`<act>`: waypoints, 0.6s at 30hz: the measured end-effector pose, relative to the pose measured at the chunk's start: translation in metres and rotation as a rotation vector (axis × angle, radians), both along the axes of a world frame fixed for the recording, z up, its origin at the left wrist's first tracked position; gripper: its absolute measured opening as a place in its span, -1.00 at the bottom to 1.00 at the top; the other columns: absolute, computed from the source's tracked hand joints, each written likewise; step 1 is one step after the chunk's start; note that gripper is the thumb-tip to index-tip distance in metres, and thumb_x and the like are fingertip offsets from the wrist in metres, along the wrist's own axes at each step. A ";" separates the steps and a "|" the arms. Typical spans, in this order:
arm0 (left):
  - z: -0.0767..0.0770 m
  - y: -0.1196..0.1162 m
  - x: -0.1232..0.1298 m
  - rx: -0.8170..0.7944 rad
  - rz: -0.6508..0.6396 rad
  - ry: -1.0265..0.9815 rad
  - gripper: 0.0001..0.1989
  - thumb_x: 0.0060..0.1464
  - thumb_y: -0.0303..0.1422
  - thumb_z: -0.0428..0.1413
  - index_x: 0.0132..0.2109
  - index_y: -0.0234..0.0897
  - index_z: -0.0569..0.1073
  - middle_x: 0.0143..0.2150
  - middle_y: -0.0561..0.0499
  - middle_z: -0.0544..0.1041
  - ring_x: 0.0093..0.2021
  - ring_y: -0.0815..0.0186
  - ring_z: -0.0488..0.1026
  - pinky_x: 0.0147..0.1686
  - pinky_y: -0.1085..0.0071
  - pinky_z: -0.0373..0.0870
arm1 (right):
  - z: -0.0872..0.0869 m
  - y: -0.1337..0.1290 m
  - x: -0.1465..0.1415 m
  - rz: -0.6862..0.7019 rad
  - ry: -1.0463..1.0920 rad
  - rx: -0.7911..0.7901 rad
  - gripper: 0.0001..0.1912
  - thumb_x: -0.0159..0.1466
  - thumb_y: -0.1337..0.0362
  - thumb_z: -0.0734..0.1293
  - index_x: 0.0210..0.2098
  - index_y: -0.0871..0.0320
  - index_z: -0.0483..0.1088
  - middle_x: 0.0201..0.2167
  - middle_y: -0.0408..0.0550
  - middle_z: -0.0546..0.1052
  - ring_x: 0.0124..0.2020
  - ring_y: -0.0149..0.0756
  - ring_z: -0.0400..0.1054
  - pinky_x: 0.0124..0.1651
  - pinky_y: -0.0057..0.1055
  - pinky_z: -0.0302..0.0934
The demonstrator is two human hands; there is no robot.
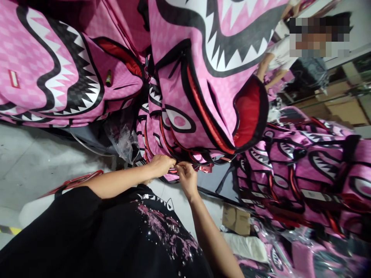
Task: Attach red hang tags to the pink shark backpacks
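A pink checkered bag (181,121) with a shark-mouth print, an eye and black trim stands right in front of me. Its upper pocket (251,110) gapes and shows red lining. At the bag's near lower edge, beside its black straps, my left hand (162,166) is closed in a pinch. My right hand (188,175) pinches close against it, the fingertips of both almost meeting. What they grip is too small and partly hidden to name. A red tag (205,168) hangs just right of my right hand.
Another pink shark bag (121,73) lies at the left, a small dark green object (108,78) on it. More pink bags (290,166) crowd the right. Clear plastic (123,143) lies left of the bag. A cardboard box (236,219) sits low right. Another person stands at the back right.
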State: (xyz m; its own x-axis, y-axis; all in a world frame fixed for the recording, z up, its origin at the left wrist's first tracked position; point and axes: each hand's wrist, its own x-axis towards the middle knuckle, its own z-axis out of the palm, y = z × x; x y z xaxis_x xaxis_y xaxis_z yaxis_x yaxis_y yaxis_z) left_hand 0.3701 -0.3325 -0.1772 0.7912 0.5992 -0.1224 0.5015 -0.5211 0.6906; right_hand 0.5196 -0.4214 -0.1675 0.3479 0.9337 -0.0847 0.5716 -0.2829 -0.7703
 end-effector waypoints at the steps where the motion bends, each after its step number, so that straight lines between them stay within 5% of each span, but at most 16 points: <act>1: 0.001 0.000 0.001 0.008 0.006 0.003 -0.77 0.25 -0.35 0.01 -0.10 -0.26 0.54 -0.25 -0.15 0.63 -0.19 0.11 0.59 -0.26 0.33 0.41 | -0.001 -0.001 0.001 -0.006 0.005 0.001 -0.76 0.22 0.09 0.29 -0.31 0.14 0.36 -0.48 -0.10 0.48 -0.45 -0.31 0.36 -0.34 -0.37 0.25; 18: 0.004 -0.003 0.004 0.081 -0.025 0.067 -0.74 0.29 -0.35 -0.05 -0.04 -0.27 0.50 -0.22 -0.13 0.63 -0.23 0.15 0.58 -0.31 0.37 0.35 | -0.003 -0.003 0.000 -0.024 0.039 0.055 -0.83 0.26 0.14 0.25 -0.31 0.12 0.34 -0.45 -0.12 0.48 -0.43 -0.34 0.36 -0.32 -0.41 0.25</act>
